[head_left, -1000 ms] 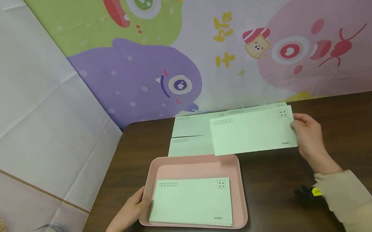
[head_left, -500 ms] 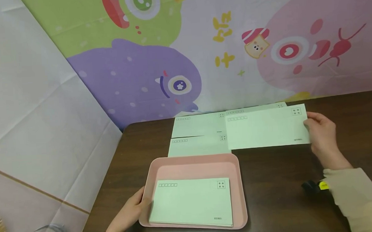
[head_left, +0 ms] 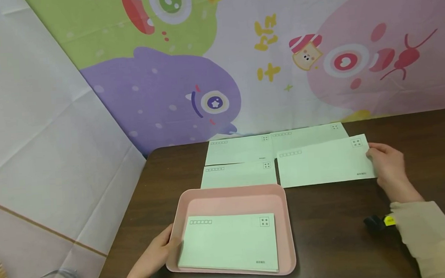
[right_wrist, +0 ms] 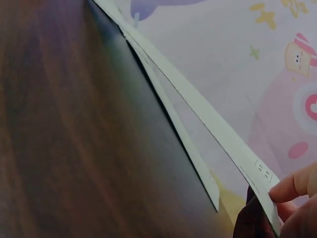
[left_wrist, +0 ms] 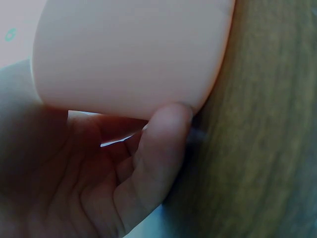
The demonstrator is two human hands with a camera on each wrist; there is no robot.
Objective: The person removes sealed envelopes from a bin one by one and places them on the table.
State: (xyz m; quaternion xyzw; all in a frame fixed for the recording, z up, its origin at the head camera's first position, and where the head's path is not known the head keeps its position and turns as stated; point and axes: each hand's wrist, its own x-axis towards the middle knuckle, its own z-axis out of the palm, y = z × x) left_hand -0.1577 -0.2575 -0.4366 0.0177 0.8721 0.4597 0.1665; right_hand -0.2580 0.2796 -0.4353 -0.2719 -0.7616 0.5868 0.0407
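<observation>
My right hand (head_left: 390, 168) pinches the right end of a pale green envelope (head_left: 325, 163), thumb on its face. In the right wrist view this envelope (right_wrist: 198, 111) slants above another one (right_wrist: 178, 129). It overlaps the lower part of the back-right envelope (head_left: 305, 135) in the head view. My left hand (head_left: 153, 256) grips the left side of a pink tray (head_left: 229, 201), with the thumb over the rim. In the left wrist view fingers (left_wrist: 166, 144) curl against the tray's wall (left_wrist: 133, 54). A stack of envelopes (head_left: 228, 243) lies in the tray.
Two more envelopes lie flat behind the tray: a back-left one (head_left: 238, 150) and a front-left one (head_left: 235, 175) partly hidden by the tray's far edge. The dark wooden table (head_left: 333, 234) meets a cartoon-printed cloth (head_left: 273, 94) at its back edge.
My right hand has carried the envelope to the right, then slightly down and nearer. The left-hand envelopes are now uncovered. My left hand and the tray stay put.
</observation>
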